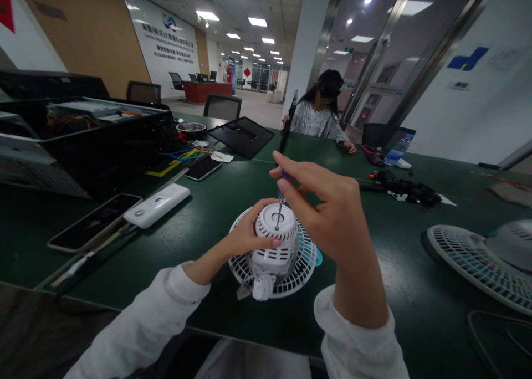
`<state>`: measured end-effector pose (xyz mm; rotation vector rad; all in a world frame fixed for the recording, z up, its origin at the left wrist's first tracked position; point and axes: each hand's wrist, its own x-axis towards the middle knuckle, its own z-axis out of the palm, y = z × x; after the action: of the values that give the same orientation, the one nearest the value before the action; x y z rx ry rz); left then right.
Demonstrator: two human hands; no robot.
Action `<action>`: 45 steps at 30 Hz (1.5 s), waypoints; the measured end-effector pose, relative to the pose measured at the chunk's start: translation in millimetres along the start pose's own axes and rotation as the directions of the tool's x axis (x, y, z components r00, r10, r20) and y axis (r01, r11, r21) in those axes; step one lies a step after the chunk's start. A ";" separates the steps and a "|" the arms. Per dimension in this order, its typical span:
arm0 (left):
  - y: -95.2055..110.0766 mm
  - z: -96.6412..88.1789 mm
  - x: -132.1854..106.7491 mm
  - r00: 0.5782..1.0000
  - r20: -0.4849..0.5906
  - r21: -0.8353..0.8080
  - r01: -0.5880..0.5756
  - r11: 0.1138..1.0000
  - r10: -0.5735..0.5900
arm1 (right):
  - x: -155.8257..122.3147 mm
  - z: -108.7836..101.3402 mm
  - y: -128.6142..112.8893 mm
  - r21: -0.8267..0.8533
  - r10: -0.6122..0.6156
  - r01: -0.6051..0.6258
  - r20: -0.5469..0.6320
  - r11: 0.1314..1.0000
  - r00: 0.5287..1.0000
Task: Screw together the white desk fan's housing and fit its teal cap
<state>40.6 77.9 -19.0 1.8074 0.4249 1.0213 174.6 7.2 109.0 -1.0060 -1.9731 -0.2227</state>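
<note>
Currently, left hand (249, 232) cups the ribbed white motor housing (286, 229), upright on a fan grille (304, 268); right hand (328, 215) pinches a screwdriver (282, 182), tip at the housing's top recess. Housing looks light, stiff plastic; hold by its sides. Beyond: green table (199, 246), power bank (157, 205), second fan (477, 257), co-worker (318, 116).

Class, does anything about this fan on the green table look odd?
Yes: a crumpled white scrap, paper or cloth, bunches at the foot of the white motor housing, below the left hand, drooping over the fan grille. Its rumpled looseness looks odd among rigid plastic parts.
</note>
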 end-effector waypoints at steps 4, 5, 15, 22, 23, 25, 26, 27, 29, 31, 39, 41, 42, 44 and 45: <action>0.9 0.3 0.9 1.000 -0.005 0.004 -0.015 1.000 0.015 | 1.4 4.9 -0.4 -0.157 -0.004 -0.006 -0.068 0.988 0.998; 1.3 0.4 1.1 1.000 -0.005 0.004 -0.018 1.000 0.018 | 1.7 5.5 -0.1 -0.187 0.007 -0.020 -0.071 0.982 0.997; -0.8 0.4 0.6 1.000 0.000 -0.032 0.006 0.999 -0.006 | -1.5 -5.0 2.9 -0.139 0.075 -0.063 0.080 0.988 0.994; -2.2 -0.1 -0.2 1.000 0.005 -0.052 0.014 0.999 -0.014 | -1.9 -7.0 2.5 -0.065 0.070 -0.064 0.093 0.996 0.993; -2.4 0.0 -0.2 1.000 0.006 -0.050 0.011 0.999 -0.011 | -2.2 -8.2 1.7 -0.015 0.050 -0.049 0.114 0.999 0.992; -2.8 0.2 -0.2 1.000 0.003 -0.044 0.003 0.999 -0.003 | -2.0 -8.0 0.4 0.009 0.020 -0.021 0.119 1.000 0.993; -2.8 0.3 -0.1 1.000 0.000 -0.040 -0.002 0.999 0.002 | -1.6 -6.3 0.0 -0.027 0.010 -0.007 0.097 1.000 0.995; -2.6 0.3 -0.1 1.000 -0.002 -0.036 -0.006 0.999 0.006 | -1.1 -3.6 -0.2 -0.084 0.004 0.001 0.060 0.996 0.998; -1.8 0.1 0.1 1.000 -0.007 -0.034 -0.013 0.999 0.012 | 0.1 2.8 0.0 -0.204 0.005 -0.009 -0.020 0.979 1.000; -0.6 0.0 0.3 1.000 -0.007 -0.039 -0.012 0.999 0.012 | 0.9 7.6 0.7 -0.256 0.027 -0.038 -0.046 0.966 0.999; -0.3 0.8 0.6 1.000 0.013 -0.084 0.007 0.996 -0.006 | 0.2 1.3 0.8 -0.104 0.009 -0.003 0.059 0.995 0.998; -0.2 1.1 0.8 1.000 0.003 -0.069 0.007 0.998 -0.006 | 0.7 3.2 1.3 -0.195 0.013 -0.012 0.000 0.981 1.000; 0.2 1.2 1.0 1.000 -0.003 -0.063 0.006 0.998 -0.007 | 0.9 4.5 1.7 -0.239 0.024 -0.030 -0.028 0.971 0.999; 1.0 1.3 1.3 1.000 -0.009 -0.057 0.011 0.998 -0.011 | 1.2 6.0 2.7 -0.287 0.052 -0.064 -0.047 0.956 0.998; 1.4 1.3 1.3 1.000 -0.007 -0.060 0.017 0.998 -0.017 | 1.1 5.7 3.2 -0.281 0.060 -0.068 -0.034 0.957 0.998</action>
<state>42.1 77.4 -17.4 1.7439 0.4091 1.0196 173.0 12.7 105.8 -1.2406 -1.9170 -0.4899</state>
